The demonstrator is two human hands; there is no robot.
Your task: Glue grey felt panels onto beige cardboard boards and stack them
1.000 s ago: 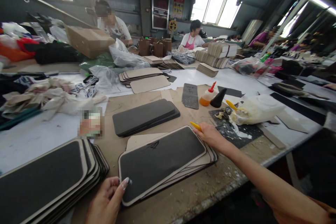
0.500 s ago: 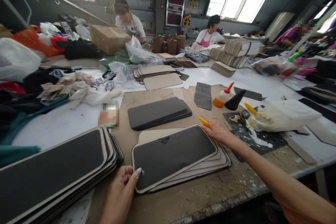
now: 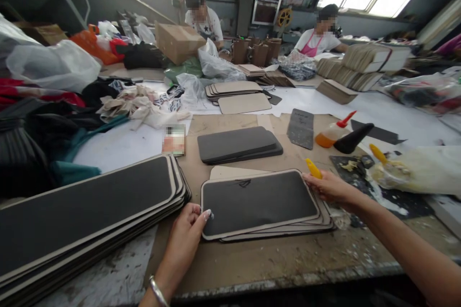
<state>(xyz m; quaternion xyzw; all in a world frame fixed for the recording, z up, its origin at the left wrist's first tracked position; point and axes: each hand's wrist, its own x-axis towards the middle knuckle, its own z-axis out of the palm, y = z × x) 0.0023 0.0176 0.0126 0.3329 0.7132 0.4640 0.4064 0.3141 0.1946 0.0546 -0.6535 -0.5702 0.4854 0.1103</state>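
Observation:
My left hand is closed on the left edge of a dark panel with a pale border, thumb on top. That panel lies uppermost on a small stack of similar panels, whose edges stick out at the front and right. My right hand is closed around a tool with a yellow handle, at the panel's right edge. The tool's working end is hidden, so its kind cannot be told. Just behind lie plain dark panels, stacked slightly askew.
A tall stack of bordered panels stands at the left. On the right are a red-tipped glue bottle, a black cone-shaped object, a glue-smeared dark board and a whitish plastic container. Two co-workers sit beyond the table.
The view has swung left, so things appear farther right. The top panel lies straighter over the stack, with less fanning below. The yellow handle in my right hand now points more upward.

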